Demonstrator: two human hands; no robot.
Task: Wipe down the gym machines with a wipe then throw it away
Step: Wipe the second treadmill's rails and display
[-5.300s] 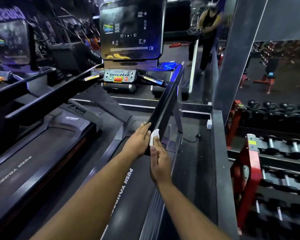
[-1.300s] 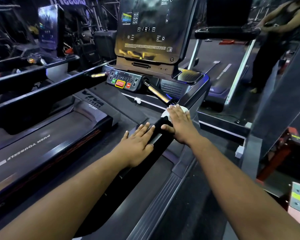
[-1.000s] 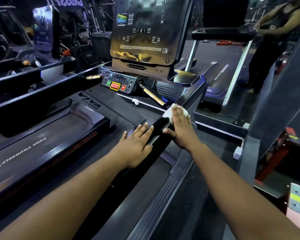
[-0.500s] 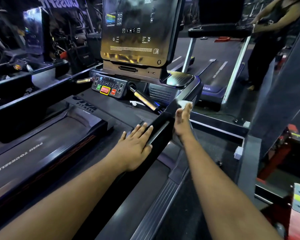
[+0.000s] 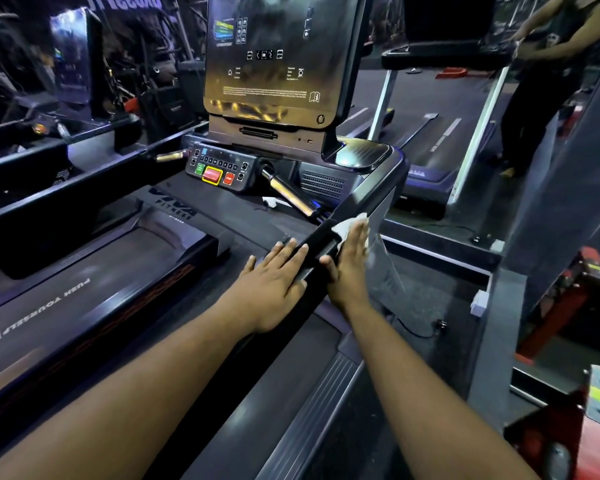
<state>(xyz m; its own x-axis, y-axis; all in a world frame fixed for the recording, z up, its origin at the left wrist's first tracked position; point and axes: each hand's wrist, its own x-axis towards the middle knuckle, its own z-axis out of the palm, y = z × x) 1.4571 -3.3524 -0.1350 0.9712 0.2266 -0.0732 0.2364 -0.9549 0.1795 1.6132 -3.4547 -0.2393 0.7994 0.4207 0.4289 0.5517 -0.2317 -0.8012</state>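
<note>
A crumpled white wipe [image 5: 350,226] lies pressed against the outer side of the treadmill's right handrail [image 5: 317,242], a smooth black bar that rises to the rounded corner of the console. The right hand [image 5: 349,268] holds it there with flat, straight fingers pointing up the rail, thumb hooked over the rail's top edge; only the wipe's upper fringe shows past the fingertips. The left hand [image 5: 274,285] rests palm down on the rail's inner edge, fingers straight and spread, gripping nothing. Both forearms reach in from the bottom edge of the view.

Half a second ago the right hand stood higher on the rail, nearer the console corner; it has slid back down, while the left hand has stayed put.

Beyond the rail sit a glossy dark screen [image 5: 274,57], a button panel [image 5: 219,169] with red and green keys, and a metallic grip bar [image 5: 288,194]. The ribbed treadmill belt [image 5: 94,289] lies left. Another person [image 5: 548,64] stands at a far treadmill.
</note>
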